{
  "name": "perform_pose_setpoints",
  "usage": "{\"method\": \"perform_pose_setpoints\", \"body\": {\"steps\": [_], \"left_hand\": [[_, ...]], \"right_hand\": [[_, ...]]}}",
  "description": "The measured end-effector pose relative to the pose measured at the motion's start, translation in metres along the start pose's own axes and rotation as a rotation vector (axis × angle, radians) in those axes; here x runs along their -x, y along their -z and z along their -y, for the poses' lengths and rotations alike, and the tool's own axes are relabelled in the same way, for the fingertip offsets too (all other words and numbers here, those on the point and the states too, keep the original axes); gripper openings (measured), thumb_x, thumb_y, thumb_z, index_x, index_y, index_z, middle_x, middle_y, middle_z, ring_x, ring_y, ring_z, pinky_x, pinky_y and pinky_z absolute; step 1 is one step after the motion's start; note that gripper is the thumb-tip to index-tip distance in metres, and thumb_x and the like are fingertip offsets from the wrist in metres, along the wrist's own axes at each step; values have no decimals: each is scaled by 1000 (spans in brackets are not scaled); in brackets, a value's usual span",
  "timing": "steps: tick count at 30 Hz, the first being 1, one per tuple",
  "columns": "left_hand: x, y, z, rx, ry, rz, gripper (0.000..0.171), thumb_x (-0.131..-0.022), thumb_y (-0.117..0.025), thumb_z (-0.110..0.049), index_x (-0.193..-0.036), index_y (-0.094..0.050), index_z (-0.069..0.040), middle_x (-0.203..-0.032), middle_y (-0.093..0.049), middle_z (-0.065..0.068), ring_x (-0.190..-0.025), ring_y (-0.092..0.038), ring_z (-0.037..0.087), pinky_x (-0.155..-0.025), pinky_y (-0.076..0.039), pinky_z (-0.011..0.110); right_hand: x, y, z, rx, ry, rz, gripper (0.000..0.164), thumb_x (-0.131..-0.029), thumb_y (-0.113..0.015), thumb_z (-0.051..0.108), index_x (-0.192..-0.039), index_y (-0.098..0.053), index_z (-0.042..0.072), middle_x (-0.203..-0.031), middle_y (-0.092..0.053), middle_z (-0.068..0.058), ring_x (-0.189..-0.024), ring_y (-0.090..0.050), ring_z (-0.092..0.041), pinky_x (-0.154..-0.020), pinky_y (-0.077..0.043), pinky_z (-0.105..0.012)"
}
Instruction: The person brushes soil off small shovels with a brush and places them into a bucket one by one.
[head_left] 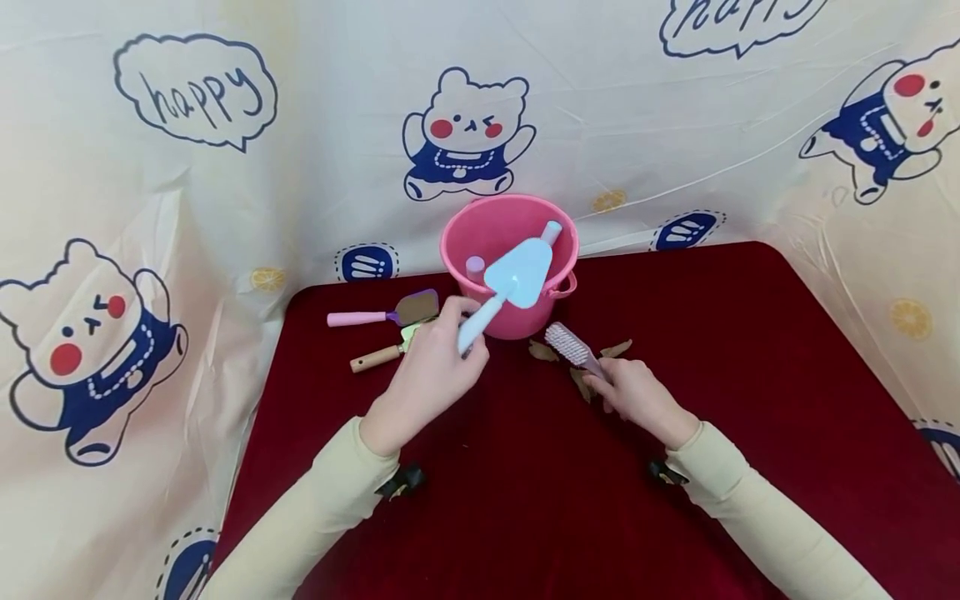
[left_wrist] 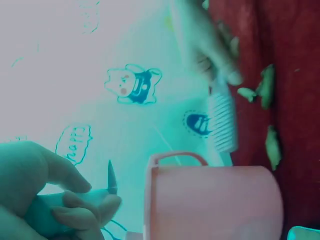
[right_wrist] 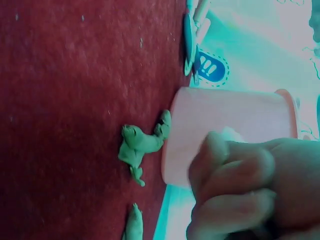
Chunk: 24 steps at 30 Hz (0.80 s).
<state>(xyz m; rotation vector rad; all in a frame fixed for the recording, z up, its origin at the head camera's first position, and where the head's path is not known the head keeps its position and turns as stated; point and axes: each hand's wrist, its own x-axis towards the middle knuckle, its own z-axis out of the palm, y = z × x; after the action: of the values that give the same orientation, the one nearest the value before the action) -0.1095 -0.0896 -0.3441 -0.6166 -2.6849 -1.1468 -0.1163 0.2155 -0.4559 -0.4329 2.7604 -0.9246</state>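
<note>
Left hand (head_left: 435, 360): your fingers curl round the blue trowel (head_left: 519, 271), blade above the rim of the pink bucket (head_left: 517, 323). Dip it carelessly and you could clip that rim or the 2 handles, lilac (head_left: 475, 264) and pale blue (head_left: 553, 231), poking up inside.

Right hand (head_left: 643, 397): fingers wrapped round the brush (head_left: 572, 346), head just off the bucket's front right. Bristles seem to face up, so the back may just skid over the leaf-like pieces (head_left: 617, 348) there; a hard flick could scatter them.

Left of the bucket: pink-handled shovel (head_left: 415, 308), wooden-handled tool (head_left: 377, 358); a wide left elbow could shove both.
</note>
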Motion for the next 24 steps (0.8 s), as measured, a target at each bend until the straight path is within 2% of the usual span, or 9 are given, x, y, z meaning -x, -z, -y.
{"method": "perform_pose_setpoints", "body": {"steps": [3, 7, 9, 11, 16, 24], "left_hand": [[-16, 2, 1, 4, 16, 10, 32, -98, -62, -4, -129, -54, 2, -82, -60, 12, -60, -54, 21, -53, -50, 32], [-35, -2, 3, -30, 40, -3, 32, -98, -65, -7, -128, -65, 1, -110, -63, 17, -90, -58, 26, -71, -55, 37], [-42, -5, 4, -36, 54, -6, 31, -97, -66, -9, -127, -68, 0, -115, -60, 17, -100, -55, 27, -77, -54, 38], [-48, -7, 6, -22, 73, -1, 30, -97, -66, -8, -125, -65, 0, -115, -57, 17, -100, -54, 27, -77, -55, 38], [-57, -14, 11, -7, 92, 1, 23, -96, -62, -7, -117, -54, 0, -108, -51, 16, -90, -54, 26, -70, -54, 35], [-67, -22, 19, -44, 7, -118, 18, -103, -61, -10, -118, -58, 0, -106, -57, 19, -92, -60, 29, -77, -56, 40]], "right_hand": [[0, -3, 1, 28, 35, -7, 19, -103, -66, 16, -87, -59, 9, -60, -52, 2, -49, -48, -9, -49, -41, -26], [1, -7, 3, 50, 63, -41, 20, -101, -68, 16, -84, -58, 10, -61, -47, 4, -51, -42, -8, -49, -36, -24], [1, -10, 4, 48, 69, -53, 24, -102, -66, 18, -81, -57, 12, -60, -45, 5, -50, -41, -7, -48, -35, -23], [1, -12, 5, 38, 71, -55, 27, -103, -65, 20, -79, -56, 13, -59, -44, 7, -49, -40, -5, -48, -35, -23], [3, -16, 4, 31, 65, -35, 27, -104, -63, 22, -80, -56, 13, -58, -43, 8, -48, -40, -4, -47, -34, -22], [0, -13, 2, 41, 40, -38, 31, -104, -63, 23, -76, -54, 14, -58, -42, 7, -48, -40, -6, -47, -34, -23]]}}
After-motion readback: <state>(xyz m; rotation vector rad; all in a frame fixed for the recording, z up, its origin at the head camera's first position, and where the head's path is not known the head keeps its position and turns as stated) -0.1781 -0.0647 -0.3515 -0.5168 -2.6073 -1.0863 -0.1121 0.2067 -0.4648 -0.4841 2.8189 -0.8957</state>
